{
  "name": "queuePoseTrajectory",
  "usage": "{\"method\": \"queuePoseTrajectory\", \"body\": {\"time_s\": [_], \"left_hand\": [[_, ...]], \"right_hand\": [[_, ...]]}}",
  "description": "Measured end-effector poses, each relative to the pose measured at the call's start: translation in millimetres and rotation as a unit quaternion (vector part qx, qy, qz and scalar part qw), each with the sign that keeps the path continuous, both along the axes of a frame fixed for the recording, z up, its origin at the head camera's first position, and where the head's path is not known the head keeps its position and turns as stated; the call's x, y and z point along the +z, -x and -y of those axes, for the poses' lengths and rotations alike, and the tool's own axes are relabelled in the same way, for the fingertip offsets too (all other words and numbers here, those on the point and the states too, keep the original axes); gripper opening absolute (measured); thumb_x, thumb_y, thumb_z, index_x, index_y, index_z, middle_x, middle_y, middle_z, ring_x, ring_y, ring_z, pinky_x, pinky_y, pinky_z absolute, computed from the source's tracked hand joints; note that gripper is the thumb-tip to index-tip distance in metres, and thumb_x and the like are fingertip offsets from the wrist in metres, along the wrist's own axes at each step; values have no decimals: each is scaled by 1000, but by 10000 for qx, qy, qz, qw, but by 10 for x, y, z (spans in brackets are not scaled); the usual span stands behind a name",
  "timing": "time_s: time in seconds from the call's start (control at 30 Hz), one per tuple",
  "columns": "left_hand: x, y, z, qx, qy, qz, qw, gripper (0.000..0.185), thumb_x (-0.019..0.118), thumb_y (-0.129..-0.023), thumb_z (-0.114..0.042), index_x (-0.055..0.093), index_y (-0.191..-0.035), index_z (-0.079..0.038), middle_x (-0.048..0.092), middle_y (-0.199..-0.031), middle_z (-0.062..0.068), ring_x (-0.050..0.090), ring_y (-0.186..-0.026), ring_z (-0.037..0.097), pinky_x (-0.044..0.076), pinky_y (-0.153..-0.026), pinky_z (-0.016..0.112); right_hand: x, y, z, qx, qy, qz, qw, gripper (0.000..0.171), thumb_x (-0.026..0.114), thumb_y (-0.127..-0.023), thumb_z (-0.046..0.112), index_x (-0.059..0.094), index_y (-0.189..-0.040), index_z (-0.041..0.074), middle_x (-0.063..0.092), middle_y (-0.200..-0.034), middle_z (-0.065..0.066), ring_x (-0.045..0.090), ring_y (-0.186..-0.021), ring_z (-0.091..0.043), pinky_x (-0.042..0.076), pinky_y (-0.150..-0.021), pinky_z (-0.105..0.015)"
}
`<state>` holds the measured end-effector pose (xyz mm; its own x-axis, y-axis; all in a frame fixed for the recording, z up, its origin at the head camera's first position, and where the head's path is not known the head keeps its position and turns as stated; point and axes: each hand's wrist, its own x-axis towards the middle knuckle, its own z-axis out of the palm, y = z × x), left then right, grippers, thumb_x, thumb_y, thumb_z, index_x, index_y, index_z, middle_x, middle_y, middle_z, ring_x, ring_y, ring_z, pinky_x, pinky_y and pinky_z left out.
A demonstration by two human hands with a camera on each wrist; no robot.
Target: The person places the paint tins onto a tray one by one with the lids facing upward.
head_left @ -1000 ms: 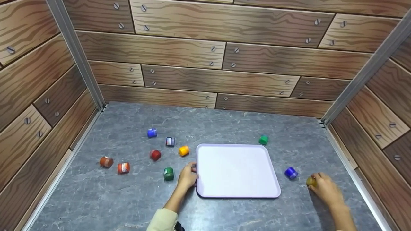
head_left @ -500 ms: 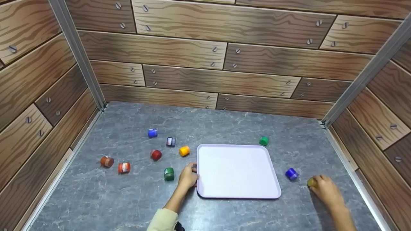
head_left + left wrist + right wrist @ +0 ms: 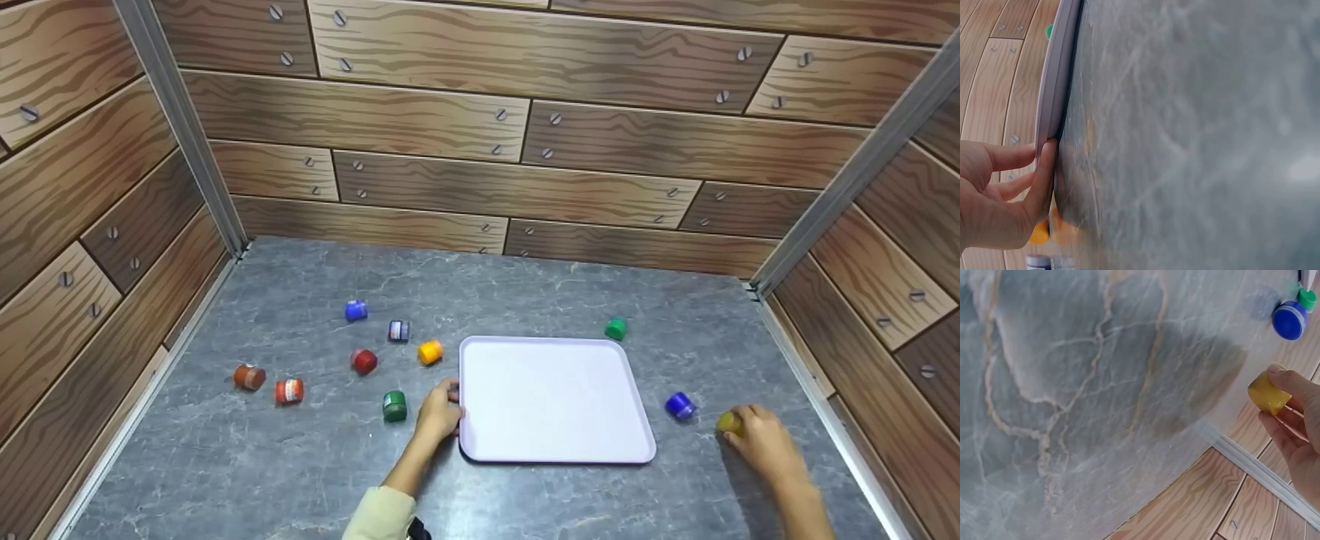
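A pale lilac tray lies on the grey marbled table. My left hand holds its left rim, with the thumb under the tray edge and the fingers on top in the left wrist view. My right hand pinches a small yellow jar at the table's right side; in the right wrist view the yellow jar sits between thumb and fingertips. A blue jar lies just left of it, also seen as the blue jar in the right wrist view.
Several small jars lie left of the tray: green, yellow, red, two orange ones, blue and a labelled one. A green jar sits behind the tray. Wood-patterned walls enclose the table.
My right hand has closed a little more around the yellow jar; the left hand and the tray have stayed put.
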<state>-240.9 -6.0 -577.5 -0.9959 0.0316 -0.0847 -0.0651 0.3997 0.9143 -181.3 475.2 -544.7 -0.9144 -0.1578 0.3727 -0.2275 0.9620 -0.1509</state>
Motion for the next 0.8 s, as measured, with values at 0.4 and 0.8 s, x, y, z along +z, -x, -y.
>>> {"method": "queuePoseTrajectory", "body": {"time_s": [0.4,0.8], "left_hand": [[0,5,-9,40,42,-27,10000,48,56,-69,12,55,-116,3,59,-88,10,56,-67,22,49,-42,26],[3,4,4,28,66,-24,10000,47,56,-70,11,56,-116,2,58,-88,9,55,-65,21,48,-41,26]], "right_hand": [[110,45,164,105,162,-272,9994,34,78,-58,-3,58,-84,-10,53,-75,-16,55,-66,-37,47,-59,-53],[120,142,388,329,252,-612,9973,36,80,-57,-4,59,-85,-9,55,-77,-17,54,-68,-35,47,-59,-50]]}}
